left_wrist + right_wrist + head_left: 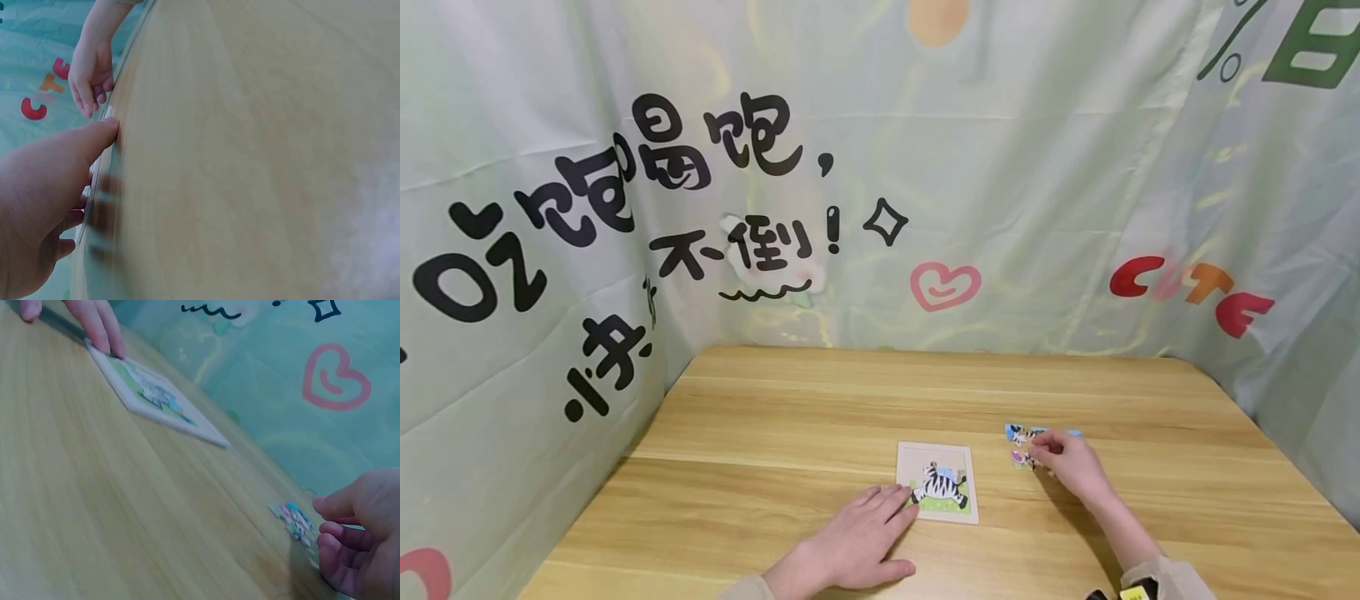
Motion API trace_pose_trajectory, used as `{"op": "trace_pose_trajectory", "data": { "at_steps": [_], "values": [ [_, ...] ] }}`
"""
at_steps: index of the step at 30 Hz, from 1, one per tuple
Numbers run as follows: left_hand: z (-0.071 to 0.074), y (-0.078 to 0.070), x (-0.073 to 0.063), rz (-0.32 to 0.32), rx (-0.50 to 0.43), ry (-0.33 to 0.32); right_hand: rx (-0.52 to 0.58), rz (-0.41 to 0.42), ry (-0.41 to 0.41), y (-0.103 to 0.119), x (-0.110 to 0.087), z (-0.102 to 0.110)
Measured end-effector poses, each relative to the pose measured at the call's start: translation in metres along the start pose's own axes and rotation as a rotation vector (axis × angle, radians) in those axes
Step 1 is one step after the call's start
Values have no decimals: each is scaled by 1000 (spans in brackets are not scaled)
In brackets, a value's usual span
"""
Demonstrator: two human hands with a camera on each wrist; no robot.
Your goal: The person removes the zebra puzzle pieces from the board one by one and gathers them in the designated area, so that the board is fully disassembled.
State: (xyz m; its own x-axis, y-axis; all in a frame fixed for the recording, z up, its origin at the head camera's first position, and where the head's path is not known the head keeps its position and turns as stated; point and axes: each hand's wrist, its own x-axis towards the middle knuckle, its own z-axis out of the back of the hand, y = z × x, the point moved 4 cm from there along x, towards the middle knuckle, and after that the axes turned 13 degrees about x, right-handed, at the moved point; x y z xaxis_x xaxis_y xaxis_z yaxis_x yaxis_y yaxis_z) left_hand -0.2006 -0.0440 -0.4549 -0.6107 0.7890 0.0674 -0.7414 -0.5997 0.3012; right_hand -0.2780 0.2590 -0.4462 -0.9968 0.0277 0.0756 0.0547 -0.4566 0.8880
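Zebra puzzle board (936,454) lies flat on the wooden table (805,417), its picture filled in at the lower part and its upper part bare beige. Across its left edge rests the person's left hand (867,537), fingers straight and thumb spread. Off to the board's right, the right hand (1073,465) bends its fingers toward the thumb over loose puzzle pieces (1017,434); whether it pinches one, I can't tell.

a black-and-yellow device (1135,593) sits beside the beige right sleeve (1183,580).
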Motion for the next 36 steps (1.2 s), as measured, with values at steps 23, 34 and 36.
{"op": "trace_pose_trajectory", "data": {
  "at_steps": [23, 34, 36],
  "values": [
    [-1, -2, 6, 1, 4, 24, 92, 93, 202, 58, -3, -88],
    [0, -2, 6, -3, 14, 25, -41, 147, 250, 58, -8, -108],
    [0, -2, 6, -4, 15, 23, -64, 145, 258, 60, -9, -109]
  ]
}}
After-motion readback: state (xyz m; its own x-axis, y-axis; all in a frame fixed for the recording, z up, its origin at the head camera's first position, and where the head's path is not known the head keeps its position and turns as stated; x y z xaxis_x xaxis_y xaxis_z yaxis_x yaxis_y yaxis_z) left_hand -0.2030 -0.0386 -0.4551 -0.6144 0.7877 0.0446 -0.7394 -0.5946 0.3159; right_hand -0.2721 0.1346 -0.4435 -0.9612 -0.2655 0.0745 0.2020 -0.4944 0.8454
